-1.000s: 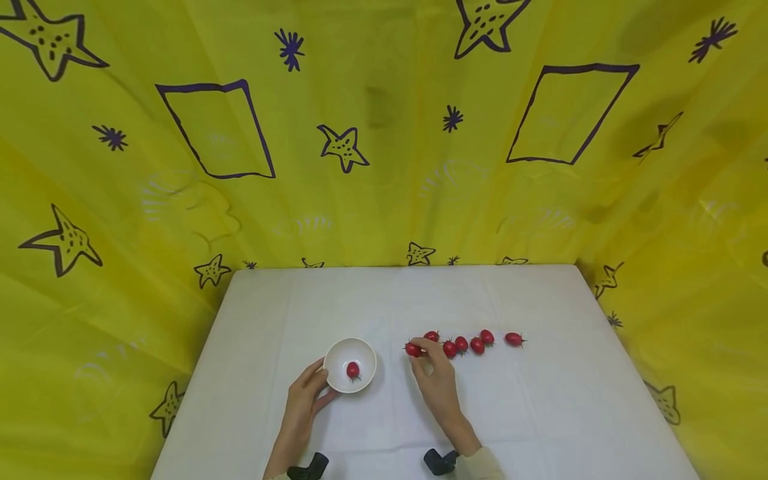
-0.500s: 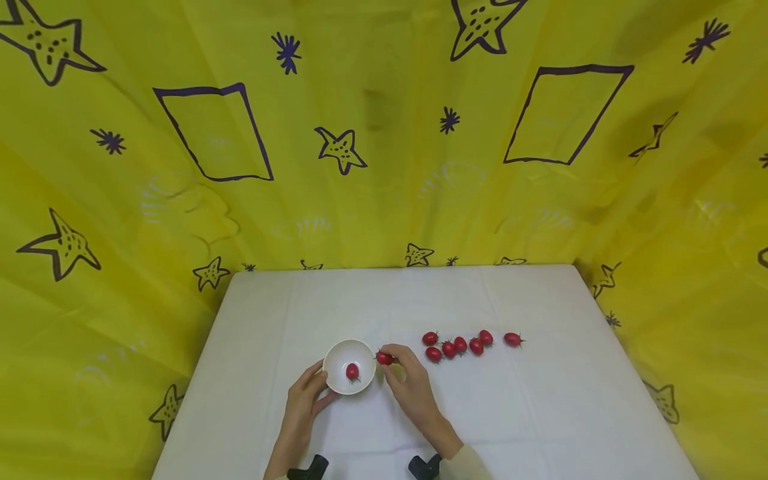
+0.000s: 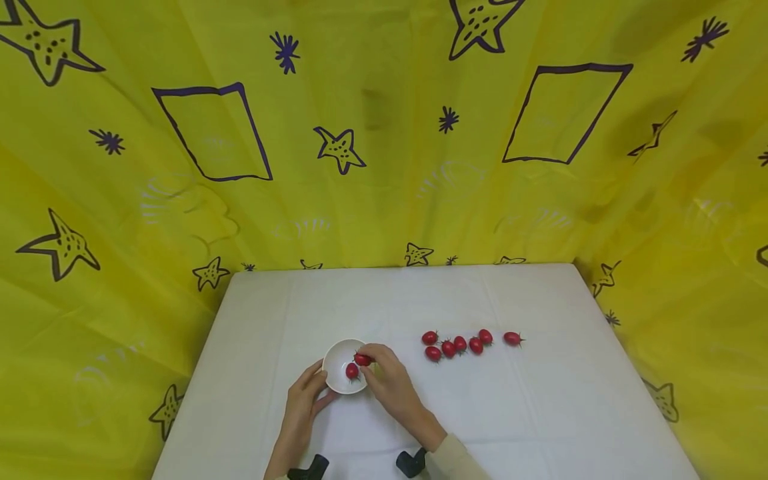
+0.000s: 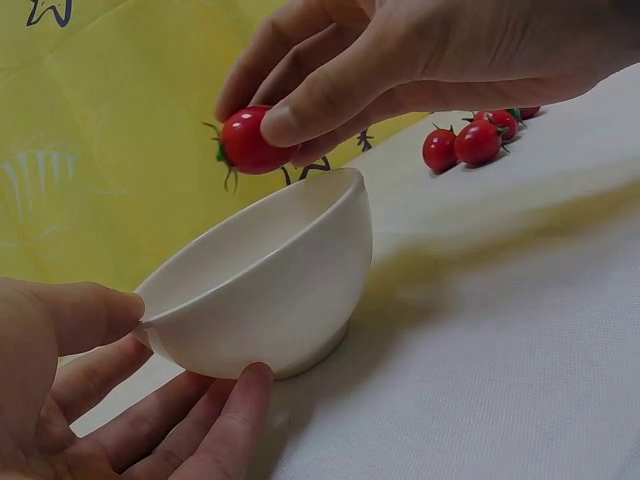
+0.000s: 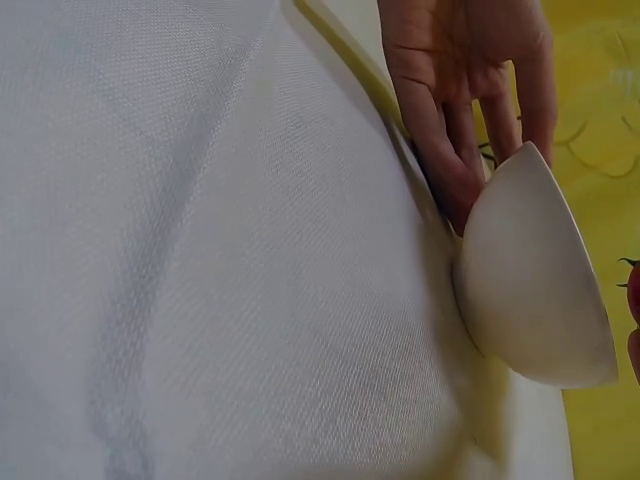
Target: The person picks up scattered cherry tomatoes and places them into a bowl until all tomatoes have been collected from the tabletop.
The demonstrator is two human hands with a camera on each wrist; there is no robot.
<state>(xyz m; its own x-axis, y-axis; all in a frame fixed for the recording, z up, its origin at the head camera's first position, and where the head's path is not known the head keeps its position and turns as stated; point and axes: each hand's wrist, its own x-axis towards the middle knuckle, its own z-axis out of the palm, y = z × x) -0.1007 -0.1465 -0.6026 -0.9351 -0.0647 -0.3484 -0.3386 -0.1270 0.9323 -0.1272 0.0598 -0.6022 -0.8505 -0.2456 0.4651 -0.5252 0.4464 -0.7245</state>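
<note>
A small white bowl stands on the white-covered table, its near-left side held by my left hand. The left wrist view shows that thumb on the rim and the other fingers low along the outer wall. Between thumb and fingers, my right hand pinches a red cherry tomato with a green stem, held over the bowl's opening. Another cherry tomato lies inside the bowl. Only a sliver of the pinched tomato shows at the edge of the right wrist view.
Several cherry tomatoes lie in a loose group right of the bowl, with a single tomato farther right. Yellow curtains with drawn stars surround the table's back and sides.
My right hand has carried the pinched cherry tomato leftward from the group to over the bowl. The left hand and bowl have stayed in place.
</note>
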